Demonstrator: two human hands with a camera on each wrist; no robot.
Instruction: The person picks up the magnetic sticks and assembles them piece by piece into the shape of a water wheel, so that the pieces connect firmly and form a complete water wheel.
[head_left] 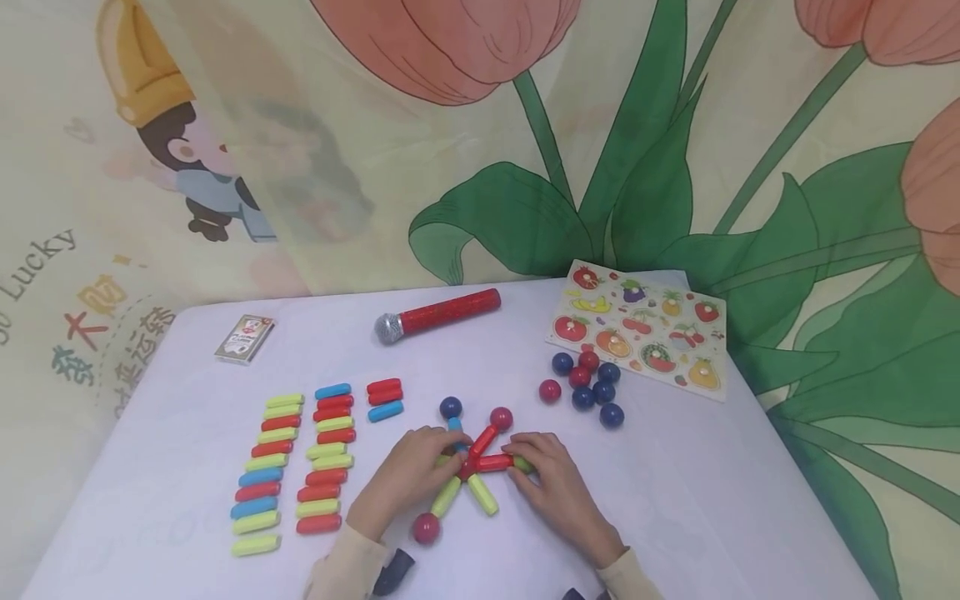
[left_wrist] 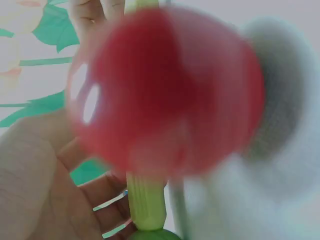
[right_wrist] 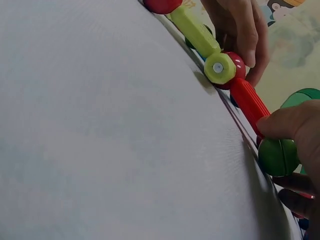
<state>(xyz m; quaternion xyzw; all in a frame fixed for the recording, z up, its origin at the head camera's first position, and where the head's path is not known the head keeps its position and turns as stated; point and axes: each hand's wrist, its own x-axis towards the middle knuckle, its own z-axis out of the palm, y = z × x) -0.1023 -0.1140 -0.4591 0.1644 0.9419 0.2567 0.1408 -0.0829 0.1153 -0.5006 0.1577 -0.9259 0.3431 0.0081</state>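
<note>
Head view: a person sat at a white-covered bench [head_left: 675, 500] w/ both hands on a star-shaped build of magnetic rods and balls [head_left: 468, 462] near the front centre. The left hand [head_left: 408, 475] lay on the build's left side, fingers curled over the hub where the rods met; the right hand [head_left: 551, 483] pinched a green ball [head_left: 522, 464] at the outer end of a horizontal red rod [head_left: 493, 462]. From the hub, a blue rod ran up-left to a dark blue ball [head_left: 450, 407], a red rod up-right to a red ball [head_left: 501, 417], a yellow-green rod down-left to a second red ball [head_left: 426, 528], and another yellow-green rod [head_left: 482, 493] down-right w/ a free end. Right wrist view: thumb and fingers gripped the green ball [right_wrist: 278, 156], which touched the red rod [right_wrist: 248, 102]; the left hand's fingers [right_wrist: 240, 30] pressed at the hub. Left wrist view: a blurred red ball [left_wrist: 165, 90] filled most of the frame, a yellow-green rod [left_wrist: 146, 200] below it. To the left, two columns plus a short third stack of spare rods [head_left: 296, 462] lay in rows. Right of the build sat a cluster of loose balls [head_left: 588, 385], red and dark blue. Further back: a toy microphone [head_left: 438, 315], a fruit puzzle board [head_left: 637, 327], and a small card pack [head_left: 244, 338].
</note>
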